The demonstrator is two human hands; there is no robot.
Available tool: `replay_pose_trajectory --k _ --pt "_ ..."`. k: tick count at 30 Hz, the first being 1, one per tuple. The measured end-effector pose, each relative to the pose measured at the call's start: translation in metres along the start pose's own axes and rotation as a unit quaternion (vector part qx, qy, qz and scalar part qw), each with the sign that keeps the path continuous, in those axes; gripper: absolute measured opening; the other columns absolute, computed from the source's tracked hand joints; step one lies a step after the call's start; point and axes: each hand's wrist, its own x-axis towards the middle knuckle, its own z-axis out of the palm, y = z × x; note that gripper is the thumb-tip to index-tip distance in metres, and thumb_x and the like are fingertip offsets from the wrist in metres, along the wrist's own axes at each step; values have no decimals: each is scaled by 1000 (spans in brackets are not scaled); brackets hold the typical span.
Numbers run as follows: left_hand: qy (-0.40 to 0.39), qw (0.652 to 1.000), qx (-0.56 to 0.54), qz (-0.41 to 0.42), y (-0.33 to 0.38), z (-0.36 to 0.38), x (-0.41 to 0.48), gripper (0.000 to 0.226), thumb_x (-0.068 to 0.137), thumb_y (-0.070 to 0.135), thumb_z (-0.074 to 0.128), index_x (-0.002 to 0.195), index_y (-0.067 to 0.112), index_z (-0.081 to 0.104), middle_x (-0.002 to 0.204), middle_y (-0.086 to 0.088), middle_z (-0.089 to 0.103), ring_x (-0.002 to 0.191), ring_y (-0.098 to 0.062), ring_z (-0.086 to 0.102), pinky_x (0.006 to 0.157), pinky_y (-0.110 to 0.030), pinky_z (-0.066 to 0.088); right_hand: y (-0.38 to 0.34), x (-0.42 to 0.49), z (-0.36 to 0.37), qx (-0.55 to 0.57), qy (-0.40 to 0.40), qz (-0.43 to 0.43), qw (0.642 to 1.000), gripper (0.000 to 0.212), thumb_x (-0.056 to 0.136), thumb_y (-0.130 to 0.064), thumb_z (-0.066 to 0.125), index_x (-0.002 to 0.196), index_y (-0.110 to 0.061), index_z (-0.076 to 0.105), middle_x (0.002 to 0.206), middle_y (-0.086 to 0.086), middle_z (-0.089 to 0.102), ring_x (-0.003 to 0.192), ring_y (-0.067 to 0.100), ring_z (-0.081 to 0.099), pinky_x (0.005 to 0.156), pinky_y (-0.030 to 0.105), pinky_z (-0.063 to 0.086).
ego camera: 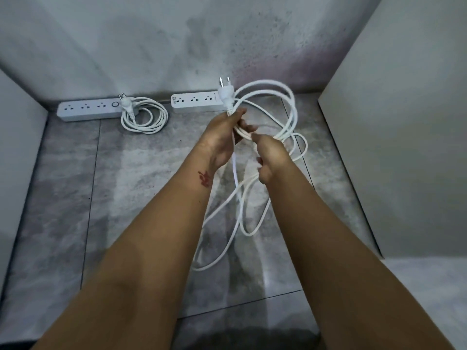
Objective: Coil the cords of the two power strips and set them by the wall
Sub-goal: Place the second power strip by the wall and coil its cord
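My left hand grips the gathered loops of the cord just under its plug, whose pins point up. My right hand curls round a strand beside it. More cord trails loose on the floor. The right strip lies against the wall; the print at its left end is too small to read. The left strip lies by the wall too, its coil wound flat at its right end.

Mottled grey floor tiles run between a pale panel at left and a beige panel at right.
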Motion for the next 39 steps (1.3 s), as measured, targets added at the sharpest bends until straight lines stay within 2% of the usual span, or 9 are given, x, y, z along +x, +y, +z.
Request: replay_pose_trajectory --k 5,10,14,17,20,23,28,33,39 --pt "12 972 234 28 9 -12 2 12 98 11 48 95 12 60 61 1 37 45 -10 33 51 -26 35 -3 -5 -21 -248 240 -207 915 78 79 -28 68 146 -14 28 150 10 30 139 31 30 113 44 27" --pt "-95 931 349 -47 19 -2 -4 25 90 1 51 72 17 59 56 4 35 50 -10 26 47 -23 23 -24 1 -32 -509 91 -400 757 76 78 -26 67 146 -27 33 152 4 32 143 26 23 117 42 15" --pt "-83 954 283 -58 25 7 -4 18 93 4 51 79 16 50 53 6 30 43 -8 23 43 -21 25 -17 8 -33 -347 179 -360 848 84 78 -30 70 149 -17 28 154 10 29 144 26 26 115 44 24" --pt "-36 974 213 -62 30 6 0 16 96 6 46 83 16 45 52 6 27 40 -8 23 43 -22 27 23 -5 -29 -235 247 -338 877 53 81 -34 65 124 -10 44 126 8 48 116 31 52 94 44 43" --pt "5 985 160 -56 28 3 4 17 97 8 44 82 15 44 49 7 29 40 -9 24 45 -23 27 85 -28 -16 -284 172 -305 892 47 91 -54 50 109 -11 45 102 7 61 91 35 63 72 38 45" --pt "40 993 102 -38 27 3 5 18 97 8 43 81 14 45 50 5 29 39 -9 24 47 -25 26 133 -48 1 -402 94 -232 881 71 82 -76 40 121 -16 44 112 7 64 98 33 65 77 38 48" --pt "75 996 48 8 41 5 5 22 98 7 44 77 15 44 46 6 29 38 -8 22 46 -23 23 156 -53 12 -476 15 -112 872 62 95 -59 36 133 -11 40 126 13 58 111 37 60 90 42 48" --pt "89 993 14 76 60 8 4 17 96 4 44 81 12 44 42 8 29 33 -7 23 39 -19 24 147 -42 14 -181 -61 77 979 30 102 -35 26 118 -15 42 122 22 59 106 42 63 89 59 52" --pt "43 981 -56 181 96 16 -11 30 95 0 40 69 16 38 44 7 26 38 -9 18 42 -21 19 140 -41 -5 28 -78 201 976 23 104 -29 27 121 -16 38 110 26 59 75 40 67 75 57 56"
